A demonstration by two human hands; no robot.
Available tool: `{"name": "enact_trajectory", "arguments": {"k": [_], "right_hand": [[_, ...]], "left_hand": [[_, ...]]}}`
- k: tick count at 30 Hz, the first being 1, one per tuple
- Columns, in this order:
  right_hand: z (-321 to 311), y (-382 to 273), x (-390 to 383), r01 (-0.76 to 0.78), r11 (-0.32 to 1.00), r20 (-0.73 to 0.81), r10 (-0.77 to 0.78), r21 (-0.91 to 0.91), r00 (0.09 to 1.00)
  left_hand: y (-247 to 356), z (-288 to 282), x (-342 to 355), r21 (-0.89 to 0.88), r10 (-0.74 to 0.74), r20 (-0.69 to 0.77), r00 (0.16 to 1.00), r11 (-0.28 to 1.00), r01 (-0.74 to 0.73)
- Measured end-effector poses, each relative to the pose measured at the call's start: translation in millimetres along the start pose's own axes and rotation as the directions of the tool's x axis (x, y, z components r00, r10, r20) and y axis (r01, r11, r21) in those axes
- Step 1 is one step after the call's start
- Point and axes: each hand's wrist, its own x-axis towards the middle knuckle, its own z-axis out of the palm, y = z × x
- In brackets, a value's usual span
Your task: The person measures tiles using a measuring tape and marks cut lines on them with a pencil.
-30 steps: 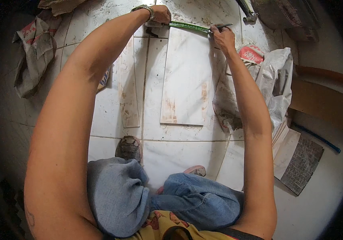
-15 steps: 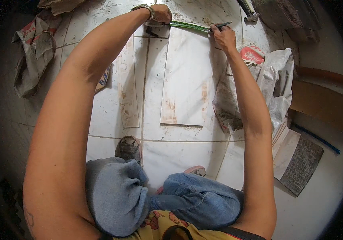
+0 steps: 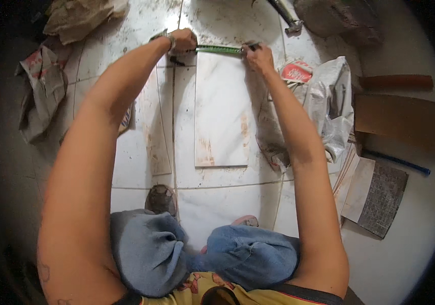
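A green tape measure (image 3: 219, 49) stretches across the far edge of a white rectangular tile (image 3: 222, 109). At its left end my left hand (image 3: 183, 39), with a watch on the wrist, is closed around the tape measure; its case is mostly hidden by the fingers. My right hand (image 3: 259, 57) pinches the other end by the tile's far right corner. A short dark stick, like a pen or pencil (image 3: 252, 47), also shows in the right fingers. Brownish smears mark the tile's near part.
A narrow tile strip (image 3: 156, 137) lies left of the tile. On the right are a crumpled silvery sack (image 3: 333, 101), a cardboard piece (image 3: 397, 119), a blue rod (image 3: 397, 161) and a grey mosaic-patterned tile (image 3: 384, 201). A hammer-like tool (image 3: 292, 25) lies at the far right; sacks (image 3: 44, 91) lie left.
The view has shifted, so the scene sits farther left. The tape measure now runs straighter along the tile's far edge. The dark stick in my right hand has turned and sticks out less.
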Motion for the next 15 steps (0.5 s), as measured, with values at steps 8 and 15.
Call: {"name": "enact_trajectory", "arguments": {"k": [8, 15], "right_hand": [[-79, 24, -55, 0.157, 0.976, -0.1, -0.143, 0.15, 0.985], [-153, 11, -172, 0.208, 0.975, 0.066, -0.213, 0.085, 0.975]], "left_hand": [[7, -10, -97, -0.961, -0.14, 0.233, 0.962, 0.121, 0.25], [11, 31, -227, -0.934, -0.168, 0.357, 0.919, -0.054, 0.353]]}}
